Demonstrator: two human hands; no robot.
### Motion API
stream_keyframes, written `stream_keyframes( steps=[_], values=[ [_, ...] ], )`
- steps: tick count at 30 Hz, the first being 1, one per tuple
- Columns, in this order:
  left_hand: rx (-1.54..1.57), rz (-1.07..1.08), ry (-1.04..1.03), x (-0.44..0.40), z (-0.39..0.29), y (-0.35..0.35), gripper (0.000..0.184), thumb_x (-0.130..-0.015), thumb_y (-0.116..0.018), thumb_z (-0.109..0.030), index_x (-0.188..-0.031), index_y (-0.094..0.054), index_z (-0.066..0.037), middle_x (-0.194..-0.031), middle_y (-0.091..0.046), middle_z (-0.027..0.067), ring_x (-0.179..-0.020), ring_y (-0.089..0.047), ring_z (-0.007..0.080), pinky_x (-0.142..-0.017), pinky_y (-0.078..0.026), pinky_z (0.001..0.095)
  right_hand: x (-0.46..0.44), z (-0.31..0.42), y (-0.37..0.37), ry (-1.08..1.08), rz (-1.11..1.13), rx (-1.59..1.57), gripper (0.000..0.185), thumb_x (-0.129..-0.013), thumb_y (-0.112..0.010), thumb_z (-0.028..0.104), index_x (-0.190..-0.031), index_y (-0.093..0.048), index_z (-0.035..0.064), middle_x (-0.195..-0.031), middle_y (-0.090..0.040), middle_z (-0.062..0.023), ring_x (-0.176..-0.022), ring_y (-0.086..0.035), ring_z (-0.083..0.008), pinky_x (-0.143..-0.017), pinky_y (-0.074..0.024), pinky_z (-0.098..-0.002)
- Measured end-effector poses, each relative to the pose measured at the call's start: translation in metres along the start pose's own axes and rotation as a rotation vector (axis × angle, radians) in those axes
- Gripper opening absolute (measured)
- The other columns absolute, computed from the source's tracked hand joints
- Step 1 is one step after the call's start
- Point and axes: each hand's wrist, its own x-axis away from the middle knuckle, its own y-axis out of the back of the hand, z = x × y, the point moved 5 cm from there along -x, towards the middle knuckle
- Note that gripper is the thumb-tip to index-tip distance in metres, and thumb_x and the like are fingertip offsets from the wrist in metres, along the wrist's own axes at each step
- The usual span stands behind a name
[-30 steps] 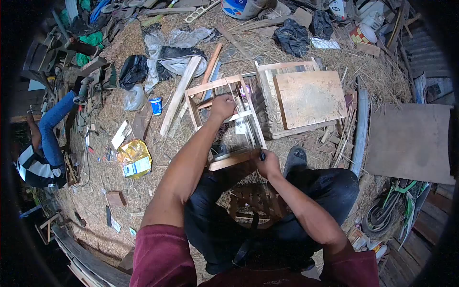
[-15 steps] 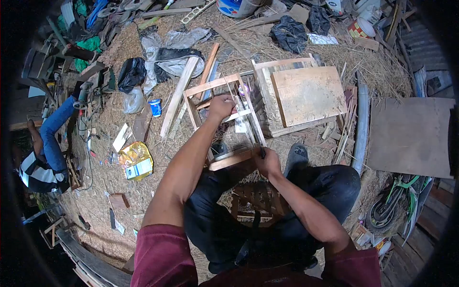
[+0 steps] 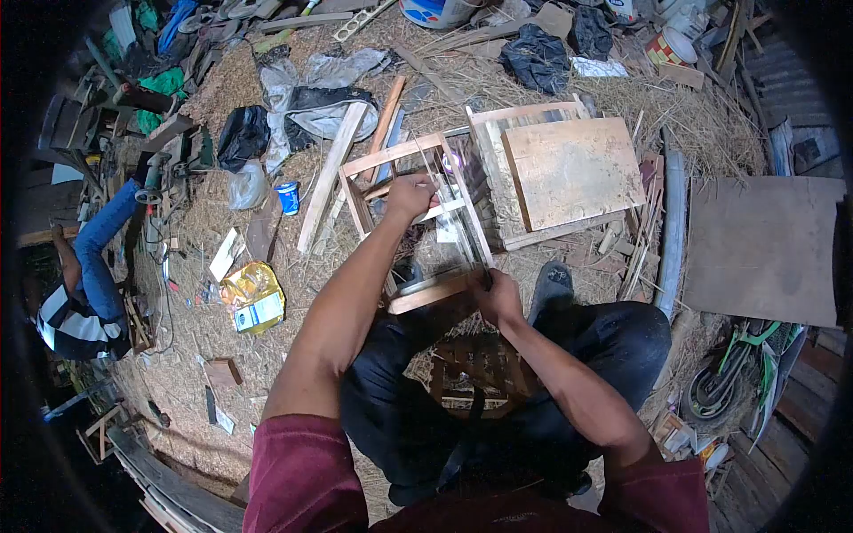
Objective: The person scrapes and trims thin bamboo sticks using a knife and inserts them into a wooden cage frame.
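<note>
Wooden frame (image 3: 442, 210) lay before the knees (image 3: 635, 333), left of a box (image 3: 494, 178) — both hands at it.
Bracing the near corner firmly and pressing evenly seemed the sound way, the rails being thin. Left hand (image 3: 413, 195) clenched by the crossbar (image 3: 451, 208) — on what, couldn't tell; right hand (image 3: 498, 298) curled round something dark (image 3: 485, 281) at that corner. Frame looked pale, oblong, bare-wooded.
</note>
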Motion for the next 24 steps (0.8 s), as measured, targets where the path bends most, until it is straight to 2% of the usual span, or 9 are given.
stream_keyframes(
  steps=[6,12,14,17,21,24],
  values=[
    [0.01,0.003,0.024,0.004,-0.004,0.003,0.017,-0.091,-0.066,-0.013,-0.089,-0.07,0.003,-0.072,-0.069,0.0087,-0.063,-0.068,0.0141,-0.058,-0.056,0.0273,0.0,0.005,-0.001,0.05,0.023,0.016,0.027,-0.083,-0.07,0.026,-0.093,-0.067,0.0017,-0.086,-0.07,-0.0163,-0.081,-0.069,-0.0289,-0.072,-0.0513,-0.0385],
    [-0.187,-0.055,0.027,0.01,-0.012,0.011,0.018,-0.087,-0.062,-0.012,-0.078,-0.07,0.001,-0.067,-0.068,0.0077,-0.057,-0.065,0.0115,-0.054,-0.053,0.027,0.002,0.009,-0.003,0.07,0.073,-0.014,0.024,-0.081,-0.071,0.025,-0.089,-0.066,0.0034,-0.081,-0.069,-0.012,-0.076,-0.068,-0.0202,-0.07,-0.0514,-0.0349],
    [-0.135,-0.066,0.024,0.011,-0.012,0.011,0.019,-0.087,-0.058,-0.01,-0.074,-0.069,0.0,-0.067,-0.068,0.0078,-0.056,-0.064,0.0119,-0.053,-0.052,0.0271,0.0,0.003,-0.005,0.06,0.078,0.01,0.024,-0.081,-0.072,0.026,-0.09,-0.067,0.0037,-0.08,-0.069,-0.011,-0.075,-0.068,-0.019,-0.07,-0.0517,-0.034],
    [-0.132,-0.054,0.002,0.011,-0.013,0.012,0.022,-0.086,-0.053,-0.007,-0.072,-0.069,0.0,-0.067,-0.068,0.008,-0.056,-0.064,0.0128,-0.052,-0.051,0.0275,0.003,0.009,-0.003,0.03,0.166,-0.06,0.031,-0.083,-0.067,0.025,-0.104,-0.066,0.0023,-0.101,-0.069,-0.0211,-0.098,-0.066,-0.0381,-0.085,-0.0518,-0.0432],
    [-0.078,-0.026,0.008,0.008,-0.008,0.012,0.025,-0.086,-0.048,-0.006,-0.073,-0.068,0.0,-0.068,-0.068,0.0095,-0.057,-0.065,0.015,-0.052,-0.052,0.0286,0.005,0.017,0.0,-0.002,0.151,0.01,0.031,-0.082,-0.067,0.024,-0.105,-0.066,0.003,-0.102,-0.068,-0.0209,-0.1,-0.065,-0.0376,-0.087,-0.0516,-0.0435],
    [-0.064,-0.043,0.013,0.009,-0.011,0.013,0.023,-0.087,-0.049,-0.008,-0.076,-0.069,0.0,-0.07,-0.069,0.0109,-0.058,-0.065,0.0164,-0.052,-0.053,0.0297,0.008,0.025,0.004,0.001,0.16,0.012,0.03,-0.083,-0.067,0.025,-0.105,-0.066,0.0032,-0.103,-0.068,-0.021,-0.1,-0.065,-0.0371,-0.087,-0.0516,-0.0432]
  ],
)
